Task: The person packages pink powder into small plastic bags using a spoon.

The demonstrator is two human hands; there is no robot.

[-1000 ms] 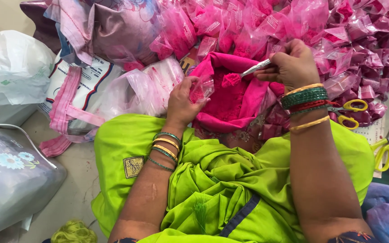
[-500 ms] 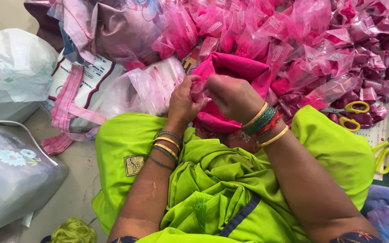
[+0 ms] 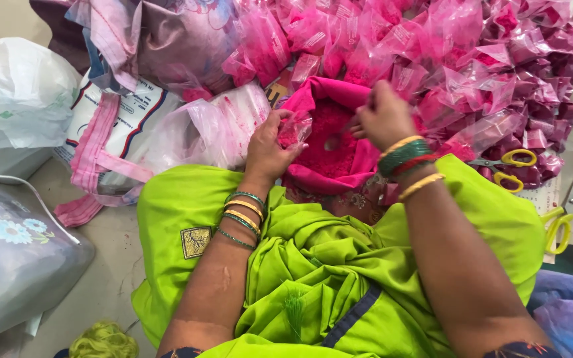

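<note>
Your left hand pinches a small clear pouch at the rim of the pink powder bag in your lap. It is light, limp and slippery, so hold its mouth. Your right hand is clenched over the powder; what it holds I cannot tell.

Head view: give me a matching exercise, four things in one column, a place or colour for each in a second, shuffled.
Things:
1. left hand
2. right hand
3. yellow-handled scissors
4. white plastic bag

Places or colours:
A. lies at the right, by the heap of pink packets
B. far left of the floor
C. holds a small clear packet of pink powder
D. over the open pink cloth bag of powder, green and red bangles on its wrist

Pairs: 1-C, 2-D, 3-A, 4-B
</note>
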